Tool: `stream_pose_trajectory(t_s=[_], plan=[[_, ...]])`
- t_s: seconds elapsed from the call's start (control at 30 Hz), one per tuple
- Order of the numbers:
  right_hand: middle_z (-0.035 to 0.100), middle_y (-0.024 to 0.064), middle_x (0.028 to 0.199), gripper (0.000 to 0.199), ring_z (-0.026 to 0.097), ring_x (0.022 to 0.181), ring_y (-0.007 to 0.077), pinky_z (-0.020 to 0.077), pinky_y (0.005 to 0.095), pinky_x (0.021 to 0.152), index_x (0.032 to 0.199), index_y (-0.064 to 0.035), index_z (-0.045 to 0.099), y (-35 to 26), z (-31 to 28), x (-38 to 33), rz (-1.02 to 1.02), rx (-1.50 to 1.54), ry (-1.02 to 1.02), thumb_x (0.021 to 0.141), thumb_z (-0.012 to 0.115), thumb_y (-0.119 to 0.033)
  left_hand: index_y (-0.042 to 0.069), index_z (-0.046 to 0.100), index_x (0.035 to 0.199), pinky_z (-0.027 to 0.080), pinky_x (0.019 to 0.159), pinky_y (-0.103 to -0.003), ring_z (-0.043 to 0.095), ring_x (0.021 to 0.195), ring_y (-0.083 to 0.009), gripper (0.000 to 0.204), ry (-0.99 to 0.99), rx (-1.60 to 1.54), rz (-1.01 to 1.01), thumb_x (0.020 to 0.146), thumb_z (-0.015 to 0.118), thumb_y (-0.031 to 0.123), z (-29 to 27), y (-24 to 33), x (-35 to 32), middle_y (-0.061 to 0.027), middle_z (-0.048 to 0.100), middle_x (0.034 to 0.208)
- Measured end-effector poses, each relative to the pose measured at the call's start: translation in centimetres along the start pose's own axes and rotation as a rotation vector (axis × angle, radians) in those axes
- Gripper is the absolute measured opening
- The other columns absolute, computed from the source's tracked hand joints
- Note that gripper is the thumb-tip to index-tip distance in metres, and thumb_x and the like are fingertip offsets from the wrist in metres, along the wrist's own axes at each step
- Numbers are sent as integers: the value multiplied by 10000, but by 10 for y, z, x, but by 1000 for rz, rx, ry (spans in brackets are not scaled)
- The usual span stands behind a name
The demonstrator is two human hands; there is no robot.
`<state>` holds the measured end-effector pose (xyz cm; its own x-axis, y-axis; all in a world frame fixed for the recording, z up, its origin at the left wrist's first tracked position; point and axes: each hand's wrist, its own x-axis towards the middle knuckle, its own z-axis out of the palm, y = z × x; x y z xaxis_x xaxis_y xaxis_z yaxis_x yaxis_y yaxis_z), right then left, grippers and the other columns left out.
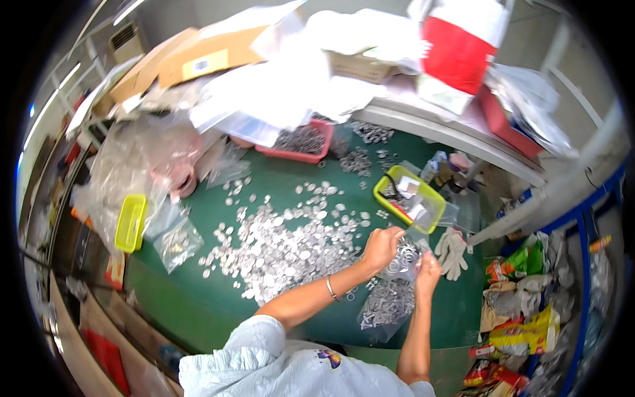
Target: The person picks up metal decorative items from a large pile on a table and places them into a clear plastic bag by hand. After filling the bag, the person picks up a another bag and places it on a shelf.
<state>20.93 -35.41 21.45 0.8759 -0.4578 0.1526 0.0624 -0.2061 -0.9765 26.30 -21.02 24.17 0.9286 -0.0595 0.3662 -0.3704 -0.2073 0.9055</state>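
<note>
Between my two hands is a clear plastic bag (pixel 400 260) with silvery ring-shaped parts in it. My left hand (pixel 382 247), with a bracelet on its wrist, is closed on the bag's upper left edge. Along the right edge, my right hand (pixel 428 266) grips the same bag with bent fingers. Just below lies another clear bag (pixel 387 306), full of small grey metal pieces. To the left, a wide heap of flat silvery discs (pixel 281 245) spreads over the green table (pixel 178 304).
Beyond my hands stands a yellow-green tray (pixel 433 221) with small items; a pale glove (pixel 452 254) lies beside it. A pink bin (pixel 325 140) of metal parts is at the back. At left are a yellow tray (pixel 131 223) and plastic bags. A loaded shelf (pixel 456 135) overhangs the table's far side.
</note>
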Motion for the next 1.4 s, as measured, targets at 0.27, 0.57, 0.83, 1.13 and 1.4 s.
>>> stream_pose_trajectory(t_s=[0.27, 0.57, 0.83, 1.13, 1.4], plan=[[457, 8, 490, 449, 400, 438, 72, 296, 221, 433, 550, -61, 461, -78, 22, -96, 116, 83, -385, 933, 446, -293, 48, 556, 1106, 427, 505, -324, 555, 519, -289, 270, -127, -51, -252, 836, 539, 40, -153, 73, -83, -171, 570, 617], [547, 53, 560, 307, 510, 511, 113, 401, 263, 481, 638, 5, 526, -32, 48, -144, 234, -98, -1038, 902, 475, -141, 115, 418, 1296, 340, 442, -230, 377, 442, -57, 490, -180, -58, -686, 834, 537, 8, -228, 35, -175, -32, 454, 476], [620, 31, 718, 40, 597, 649, 111, 462, 239, 568, 778, -3, 638, -31, 93, -38, 630, 1, -1428, 771, 619, -37, 157, 474, 1256, 311, 414, -260, 330, 396, -139, 468, -339, -100, -638, 817, 582, 38, -236, 32, -202, -75, 410, 494], [504, 83, 1236, 405, 423, 1149, 332, 362, 404, 938, 1175, -62, 515, 149, 314, 95, -509, -766, -683, 776, 571, -103, 209, 496, 1258, 366, 495, -226, 397, 486, -87, 524, -304, -122, -902, 789, 613, 6, -235, 30, -217, -13, 484, 555], [373, 85, 1356, 464, 319, 1240, 357, 305, 476, 978, 1255, -66, 441, 181, 329, 93, -664, -999, -721, 826, 550, -206, 72, 489, 1254, 396, 554, -232, 426, 522, -82, 519, -150, -233, -775, 763, 621, -29, -231, 18, -225, 15, 468, 578]])
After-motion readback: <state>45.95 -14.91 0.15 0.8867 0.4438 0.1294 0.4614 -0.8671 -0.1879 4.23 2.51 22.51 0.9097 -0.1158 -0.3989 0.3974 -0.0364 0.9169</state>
